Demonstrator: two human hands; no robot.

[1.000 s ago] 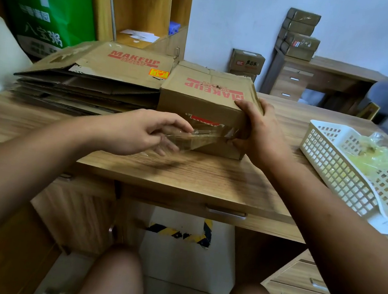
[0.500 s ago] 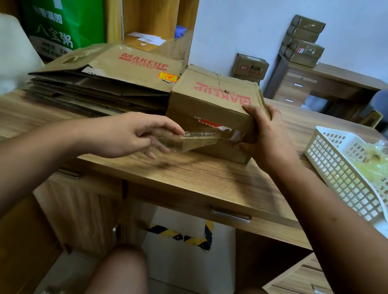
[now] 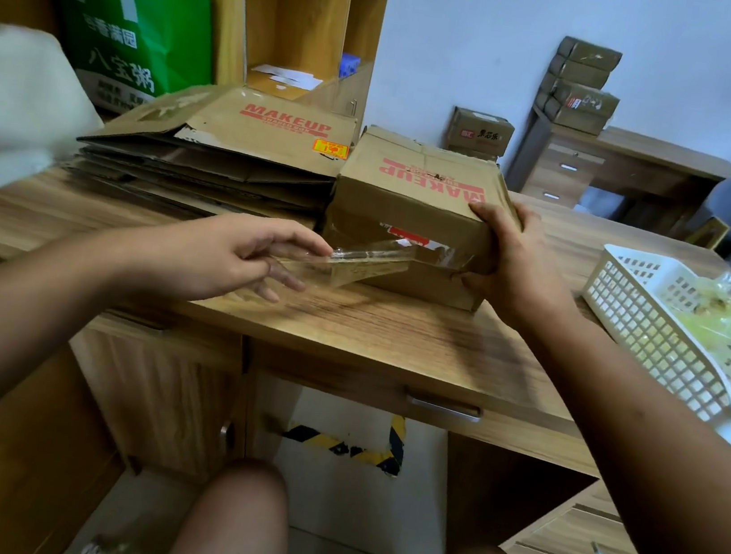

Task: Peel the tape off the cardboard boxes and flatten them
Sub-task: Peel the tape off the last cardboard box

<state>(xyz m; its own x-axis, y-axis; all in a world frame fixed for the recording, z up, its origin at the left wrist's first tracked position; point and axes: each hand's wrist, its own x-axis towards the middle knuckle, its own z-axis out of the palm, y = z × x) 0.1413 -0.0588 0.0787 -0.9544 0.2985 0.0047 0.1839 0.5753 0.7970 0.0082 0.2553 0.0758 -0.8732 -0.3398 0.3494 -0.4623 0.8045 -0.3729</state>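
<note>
One strip of clear tape (image 3: 355,266) runs from the box's (image 3: 411,203) front face to my left hand (image 3: 225,257), pinched between thumb and fingers (image 3: 290,281) (its far end stuck to the cardboard). My right hand (image 3: 515,265) grips the box's near right corner, fingers curled over the top. The box sits on the table (image 3: 393,332), just beside a stack of flattened boxes (image 3: 230,154).

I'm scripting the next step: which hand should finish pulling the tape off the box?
Left. The left hand pinches the tape strip stretched from the box; the right hand grips the box corner, steadying it.
</note>
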